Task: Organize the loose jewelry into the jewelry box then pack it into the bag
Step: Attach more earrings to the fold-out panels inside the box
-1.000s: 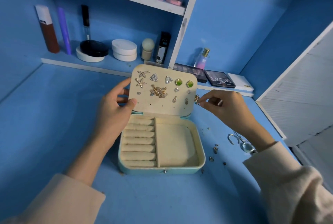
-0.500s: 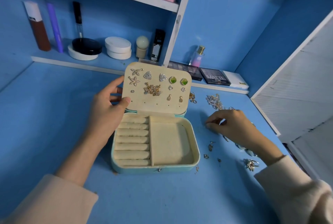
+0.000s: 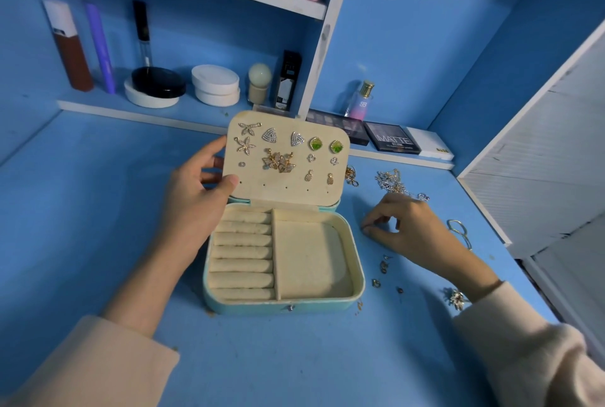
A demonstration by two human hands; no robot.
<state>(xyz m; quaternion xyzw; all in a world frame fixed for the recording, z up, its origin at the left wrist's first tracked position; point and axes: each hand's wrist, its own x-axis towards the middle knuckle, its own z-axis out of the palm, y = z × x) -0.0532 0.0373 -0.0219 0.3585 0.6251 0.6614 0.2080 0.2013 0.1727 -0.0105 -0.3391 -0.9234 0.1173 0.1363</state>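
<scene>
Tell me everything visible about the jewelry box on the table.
The jewelry box is pale teal outside and cream fabric inside, with rounded corners. It lies open on the table. Its lid stands up, pinched at the left edge by the left hand, and carries pinned earrings. Inside are ring rolls on the left and an empty compartment on the right; a clasp sits in front.

The jewelry box (image 3: 284, 306) is a pale turquoise case with rounded corners and cream lining, lying open at the middle of the worktop (image 3: 98, 210). Its lid (image 3: 284, 187) stands upright at the far side, studded with earring pairs: flowers (image 3: 245, 145), triangles (image 3: 269, 135) and green stones (image 3: 316, 144). Ring rolls (image 3: 244, 252) fill the left half; the right compartment (image 3: 311, 262) is bare. Right of the box lie loose pieces: tangled chains (image 3: 391, 180), small earrings (image 3: 383, 267) and a hoop (image 3: 456, 228).
</scene>
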